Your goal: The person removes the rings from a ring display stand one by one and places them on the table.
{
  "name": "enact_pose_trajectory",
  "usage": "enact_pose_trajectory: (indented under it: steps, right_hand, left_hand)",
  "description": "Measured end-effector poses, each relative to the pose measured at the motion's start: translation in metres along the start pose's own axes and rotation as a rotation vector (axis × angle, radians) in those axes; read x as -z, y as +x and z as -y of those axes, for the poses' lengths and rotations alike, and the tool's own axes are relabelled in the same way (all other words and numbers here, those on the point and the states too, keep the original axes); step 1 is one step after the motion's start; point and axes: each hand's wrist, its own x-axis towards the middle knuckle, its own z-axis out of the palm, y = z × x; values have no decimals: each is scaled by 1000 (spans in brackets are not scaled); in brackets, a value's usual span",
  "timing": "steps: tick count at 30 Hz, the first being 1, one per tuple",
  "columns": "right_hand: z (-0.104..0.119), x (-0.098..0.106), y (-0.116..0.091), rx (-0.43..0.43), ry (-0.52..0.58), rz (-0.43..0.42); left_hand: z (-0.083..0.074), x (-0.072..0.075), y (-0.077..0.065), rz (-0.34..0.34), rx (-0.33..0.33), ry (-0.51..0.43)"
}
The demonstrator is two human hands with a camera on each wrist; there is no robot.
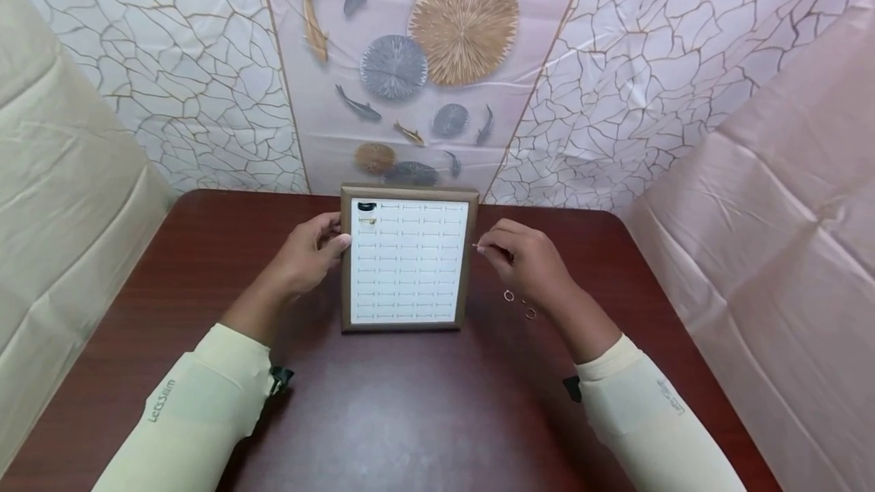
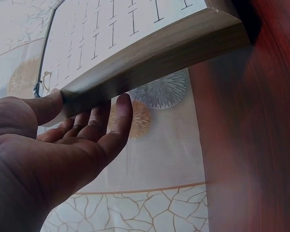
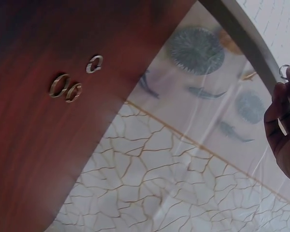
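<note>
The framed ring board is positioned between the two hands, its slotted white face toward the head camera; its exact lean cannot be determined. The left hand grips the left side of the frame, thumb at the front edge and fingers behind. The right hand pinches a small ring between thumb and fingertips, just beside the right side of the frame.

Two rings are seated in the leftmost column of slots: a dark ring in the top row and a gold-coloured ring directly below it.

Three loose rings lie on the worktop near the right forearm. In the right wrist view, a larger plain band lies close to a narrower band; a silver-coloured ring lies slightly apart from both.

Behind the worktop hangs a backdrop printed with fish, round discs and a cracked-stone pattern.
</note>
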Motion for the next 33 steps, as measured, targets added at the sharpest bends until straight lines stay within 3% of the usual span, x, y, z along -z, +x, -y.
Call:
enact_pose_trajectory:
  steps: [6,12,16,25,33]
  right_hand:
    - [-14,3,-18,-63,1,11]
    - [-27,4,-32,-90,-51,91]
    - [-35,3,-42,-151,-64,188]
    - [-56,-3,-55,-390,-57,481]
    - [-66,-9,-57,-447,-79,547]
  left_hand:
    - [0,0,1,3,4,-1]
    - [0,0,2,1,11,-4]
    - [0,0,1,7,13,-5]
    - [0,1,-2,10,33,2]
    - [-2,-1,-1,17,31,-2]
